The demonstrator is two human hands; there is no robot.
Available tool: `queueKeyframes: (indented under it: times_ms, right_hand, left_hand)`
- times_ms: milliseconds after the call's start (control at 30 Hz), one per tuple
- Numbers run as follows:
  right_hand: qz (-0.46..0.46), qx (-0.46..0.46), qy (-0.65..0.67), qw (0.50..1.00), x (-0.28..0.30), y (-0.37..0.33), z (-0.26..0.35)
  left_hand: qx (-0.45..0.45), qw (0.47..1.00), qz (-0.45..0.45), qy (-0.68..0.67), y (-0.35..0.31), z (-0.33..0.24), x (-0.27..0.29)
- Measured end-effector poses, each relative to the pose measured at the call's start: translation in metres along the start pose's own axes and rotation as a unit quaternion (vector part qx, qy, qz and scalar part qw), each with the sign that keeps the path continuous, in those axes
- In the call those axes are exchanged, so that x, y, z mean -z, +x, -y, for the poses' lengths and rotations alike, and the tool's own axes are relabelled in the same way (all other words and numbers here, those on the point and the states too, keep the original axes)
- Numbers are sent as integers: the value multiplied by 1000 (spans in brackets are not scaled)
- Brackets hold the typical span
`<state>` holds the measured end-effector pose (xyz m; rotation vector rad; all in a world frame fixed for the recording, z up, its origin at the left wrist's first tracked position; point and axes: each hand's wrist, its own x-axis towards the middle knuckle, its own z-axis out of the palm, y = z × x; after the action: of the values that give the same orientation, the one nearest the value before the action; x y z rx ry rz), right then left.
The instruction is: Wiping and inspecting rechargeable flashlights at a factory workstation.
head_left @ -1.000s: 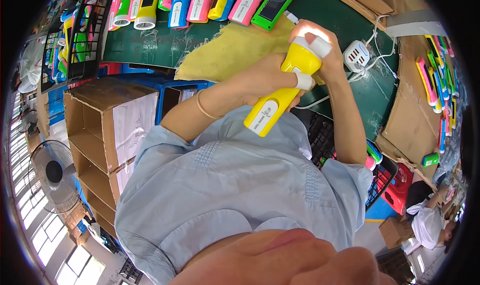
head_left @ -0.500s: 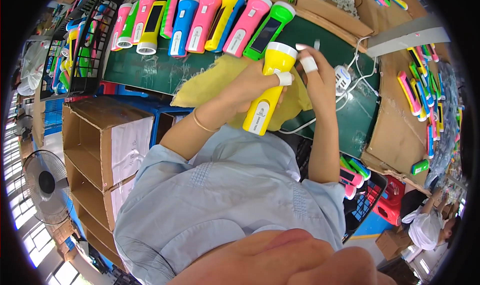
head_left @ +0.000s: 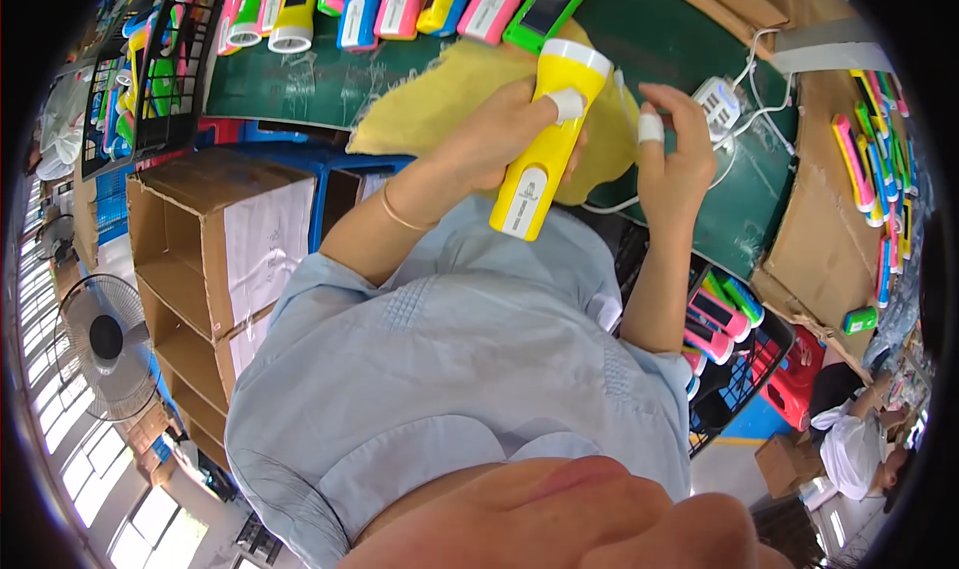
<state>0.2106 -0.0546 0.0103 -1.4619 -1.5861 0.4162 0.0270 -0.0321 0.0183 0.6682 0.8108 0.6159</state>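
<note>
My left hand (head_left: pixel 509 129) is wrapped around the body of a yellow flashlight (head_left: pixel 552 149). The flashlight leans, its white-rimmed head pointing up and away and its tail end toward my chest. White tape is wound on my left thumb, which presses on the flashlight's upper side. To the right, apart from the flashlight, my right hand (head_left: pixel 679 154) is raised with thumb and forefinger apart and nothing between them; its thumb is taped too. A yellow cloth (head_left: pixel 420 114) is spread on the green table (head_left: pixel 290 94) beneath my hands.
Along the far edge stand pink, blue, yellow and green flashlights (head_left: pixel 400 4). A white power strip (head_left: pixel 717 107) with cables lies on the right. Crates of flashlights, a black one (head_left: pixel 165 99) at left and another at lower right, flank me. Cardboard shelves (head_left: pixel 180 279) stand left.
My right hand has moved away from the flashlight's head, to the right. The left hand still grips the flashlight. The whole view has shifted, cutting off the tops of the far flashlights.
</note>
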Motion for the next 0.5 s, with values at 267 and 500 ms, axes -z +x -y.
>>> queueKeyframes:
  times_ms: [267,500]
  right_hand:
    - [107,-73,-175,976,-8,15,-26]
    - [72,-124,15,990,-15,9,-14]
  left_hand:
    - [-12,997,-10,79,-4,17,2]
    - [9,994,-38,103,-5,18,3]
